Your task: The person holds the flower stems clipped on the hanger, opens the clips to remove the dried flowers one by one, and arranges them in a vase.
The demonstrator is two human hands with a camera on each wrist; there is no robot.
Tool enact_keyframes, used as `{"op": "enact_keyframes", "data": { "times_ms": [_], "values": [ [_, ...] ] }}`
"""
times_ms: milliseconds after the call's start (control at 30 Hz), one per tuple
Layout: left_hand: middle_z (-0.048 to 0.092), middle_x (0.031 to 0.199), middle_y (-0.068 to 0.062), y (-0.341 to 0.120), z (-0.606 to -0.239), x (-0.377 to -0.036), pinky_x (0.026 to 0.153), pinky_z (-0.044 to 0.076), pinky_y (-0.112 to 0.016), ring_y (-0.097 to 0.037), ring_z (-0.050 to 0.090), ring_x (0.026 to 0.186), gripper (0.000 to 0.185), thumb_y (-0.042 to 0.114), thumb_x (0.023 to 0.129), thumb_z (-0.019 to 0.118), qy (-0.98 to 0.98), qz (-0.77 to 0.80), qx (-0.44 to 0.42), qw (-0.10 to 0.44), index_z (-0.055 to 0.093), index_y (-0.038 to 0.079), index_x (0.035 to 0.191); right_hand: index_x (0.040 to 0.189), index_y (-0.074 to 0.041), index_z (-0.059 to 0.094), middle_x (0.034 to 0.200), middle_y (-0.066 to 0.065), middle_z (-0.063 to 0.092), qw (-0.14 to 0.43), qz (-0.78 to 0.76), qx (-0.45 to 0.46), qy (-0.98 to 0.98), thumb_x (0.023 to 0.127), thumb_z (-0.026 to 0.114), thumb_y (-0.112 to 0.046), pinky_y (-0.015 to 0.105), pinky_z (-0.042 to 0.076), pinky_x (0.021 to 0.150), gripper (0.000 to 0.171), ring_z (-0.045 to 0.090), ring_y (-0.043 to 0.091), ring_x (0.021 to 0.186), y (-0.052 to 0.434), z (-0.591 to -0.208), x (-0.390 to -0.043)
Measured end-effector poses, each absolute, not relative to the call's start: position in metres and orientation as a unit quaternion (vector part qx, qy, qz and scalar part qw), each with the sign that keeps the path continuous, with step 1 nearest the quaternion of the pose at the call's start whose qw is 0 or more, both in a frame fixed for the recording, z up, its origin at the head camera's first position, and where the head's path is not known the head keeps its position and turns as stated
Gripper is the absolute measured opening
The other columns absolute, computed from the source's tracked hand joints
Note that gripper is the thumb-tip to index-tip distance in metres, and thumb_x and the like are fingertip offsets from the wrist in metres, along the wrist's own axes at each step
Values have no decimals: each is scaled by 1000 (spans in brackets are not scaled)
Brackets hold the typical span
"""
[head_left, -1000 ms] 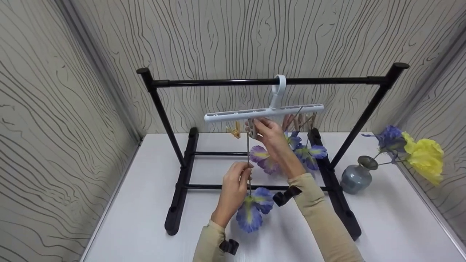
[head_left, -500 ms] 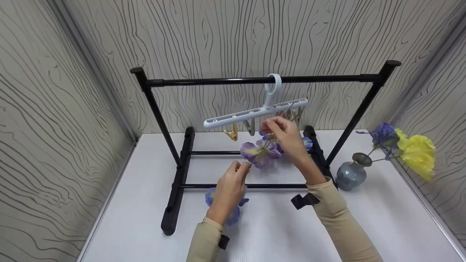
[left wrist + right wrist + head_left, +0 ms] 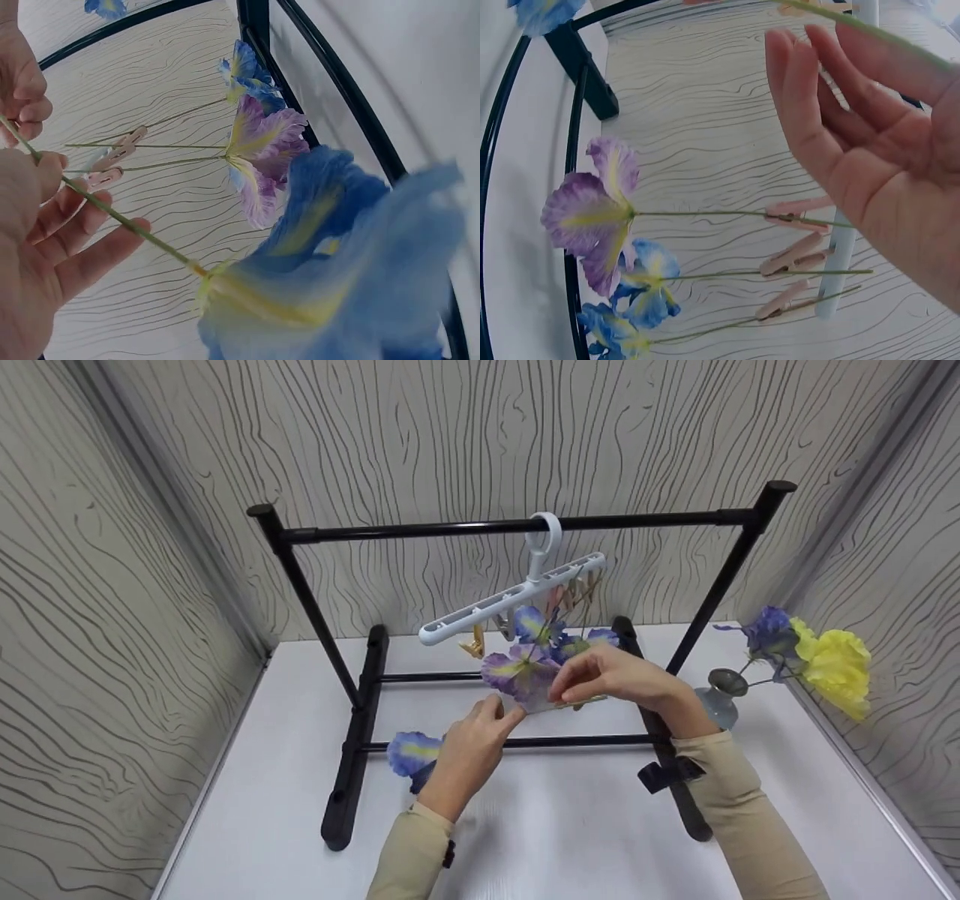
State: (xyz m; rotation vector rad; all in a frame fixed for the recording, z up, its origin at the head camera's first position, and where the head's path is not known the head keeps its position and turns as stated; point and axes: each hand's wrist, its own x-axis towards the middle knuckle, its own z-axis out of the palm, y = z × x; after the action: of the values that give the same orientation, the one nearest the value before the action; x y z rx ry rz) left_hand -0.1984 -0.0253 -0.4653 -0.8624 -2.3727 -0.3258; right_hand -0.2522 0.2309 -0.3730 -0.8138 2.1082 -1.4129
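My left hand (image 3: 471, 746) pinches the green stem of a blue artificial iris (image 3: 300, 247) between thumb and fingers, with its other fingers spread. The bloom points left in the head view, partly behind that hand. Toward the stem's other end, my right hand (image 3: 622, 682) has loosely bent fingers, its thumb right at the stem in the right wrist view. Above, a pale blue clip hanger (image 3: 480, 611) hangs tilted from the rack bar. A purple iris (image 3: 589, 217) and blue irises (image 3: 652, 277) hang from its pink clothespins (image 3: 791, 255). A gold clothespin (image 3: 474, 643) and a grey clothespin (image 3: 507, 624) hang near its left end.
The black rack (image 3: 405, 531) stands on a white table (image 3: 255, 780), its lower crossbars below my hands. At right stands a grey-blue vase (image 3: 718, 705) with a yellow flower (image 3: 832, 671) and a purple-blue one (image 3: 772, 634). Patterned panels enclose the table.
The held iris has swung from hanging upright to lying nearly sideways, bloom leftward. My right hand has left the grey clothespin and come down to the stem. The hanger has turned.
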Motion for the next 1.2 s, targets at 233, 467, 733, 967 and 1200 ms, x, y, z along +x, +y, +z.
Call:
{"op": "enact_keyframes", "data": {
  "times_ms": [233,467,733,967,1200],
  "values": [
    [61,96,-4,-26,-462,-201,53,54,-23,-15,63,76,19,6,98,71,-876,-20,-369,310,67,21,109,114,13,69,106,26,72,275,-477,-309,775,95,70,0,25,58,77,23,72,17,91,234,-382,-248],
    [59,96,-2,-28,-464,-205,47,48,-23,-15,61,78,17,10,98,72,-846,48,-392,357,65,22,107,111,10,72,93,11,75,279,-380,-315,824,91,69,4,24,55,70,21,69,12,81,224,-386,-244],
    [56,100,-3,-32,-469,-209,59,51,-26,-17,59,83,20,4,94,74,-849,84,-387,350,57,13,100,103,9,74,83,10,72,261,-336,-360,831,86,66,9,22,53,64,19,60,7,70,222,-392,-242],
    [56,102,-5,-36,-475,-210,60,52,-26,-17,57,82,19,6,93,76,-833,71,-411,364,59,13,97,111,9,72,80,3,70,310,-363,-328,815,87,67,6,24,57,61,25,65,11,68,219,-401,-237],
    [58,105,-5,-35,-475,-208,68,55,-25,-17,60,88,17,6,94,76,-838,63,-417,347,63,14,101,115,10,71,85,4,72,340,-426,-287,787,91,72,0,25,59,61,26,68,13,68,223,-416,-236]
  ]
}}
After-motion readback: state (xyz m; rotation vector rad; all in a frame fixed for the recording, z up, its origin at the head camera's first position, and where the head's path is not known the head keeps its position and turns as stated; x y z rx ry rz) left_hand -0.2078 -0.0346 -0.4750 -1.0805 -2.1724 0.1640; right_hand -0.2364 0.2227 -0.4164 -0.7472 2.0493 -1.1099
